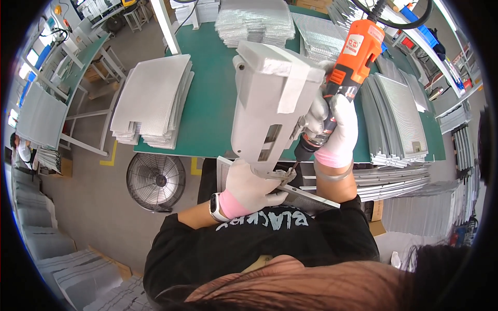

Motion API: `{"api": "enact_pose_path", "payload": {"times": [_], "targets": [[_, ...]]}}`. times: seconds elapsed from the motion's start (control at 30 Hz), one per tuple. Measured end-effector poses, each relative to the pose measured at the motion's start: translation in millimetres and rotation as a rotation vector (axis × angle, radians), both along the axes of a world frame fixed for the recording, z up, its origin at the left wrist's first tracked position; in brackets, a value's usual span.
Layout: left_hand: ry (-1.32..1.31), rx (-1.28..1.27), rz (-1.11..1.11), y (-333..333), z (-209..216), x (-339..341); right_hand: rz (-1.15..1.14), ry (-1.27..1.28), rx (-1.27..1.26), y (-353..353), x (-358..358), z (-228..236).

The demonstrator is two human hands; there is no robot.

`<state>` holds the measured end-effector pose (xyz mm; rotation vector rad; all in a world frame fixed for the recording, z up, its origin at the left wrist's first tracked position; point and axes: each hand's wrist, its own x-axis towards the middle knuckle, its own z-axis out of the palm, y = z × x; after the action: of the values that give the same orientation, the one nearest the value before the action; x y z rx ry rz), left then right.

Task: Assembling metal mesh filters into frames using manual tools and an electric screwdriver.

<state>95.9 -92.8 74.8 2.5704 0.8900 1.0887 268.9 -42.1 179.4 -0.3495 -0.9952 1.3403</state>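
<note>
My right hand (343,123), in a white glove with a pink cuff, is wrapped around an orange and black electric screwdriver (350,65). The driver's bit points down at a small metal bracket (287,177) by the fingertips of my left hand (248,187). That hand, gloved alike, is closed on a perforated metal panel (310,201) held against my body. Just beyond it stands a tall light-grey box-shaped housing (259,98) with slots and a strip of pale tape. My left fingers are partly hidden at its lower end.
Stacks of mesh panels stand on the green table (207,93): a left stack (150,98), a back stack (254,23) and a right stack (399,114). A floor fan (156,181) is at the left. Long metal strips (394,182) lie at the right. A black cable (410,23) hangs overhead.
</note>
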Motion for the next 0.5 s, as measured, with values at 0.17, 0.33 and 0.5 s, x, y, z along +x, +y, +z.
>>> {"api": "enact_pose_path", "payload": {"times": [0.17, 0.33, 0.5], "targets": [[-0.029, 0.017, -0.001, 5.2, 1.1, 0.4, 0.03, -0.025, 0.021, 5.2, 1.4, 5.0], [0.191, 0.089, 0.152, 17.9, 18.5, 0.9, -0.227, -0.14, 0.134, 37.9, 24.8, 51.6], [0.151, 0.149, 0.204, 86.4, 29.5, -16.4, -0.71, -0.535, 0.335, 77.8, 60.2, 110.4]]}}
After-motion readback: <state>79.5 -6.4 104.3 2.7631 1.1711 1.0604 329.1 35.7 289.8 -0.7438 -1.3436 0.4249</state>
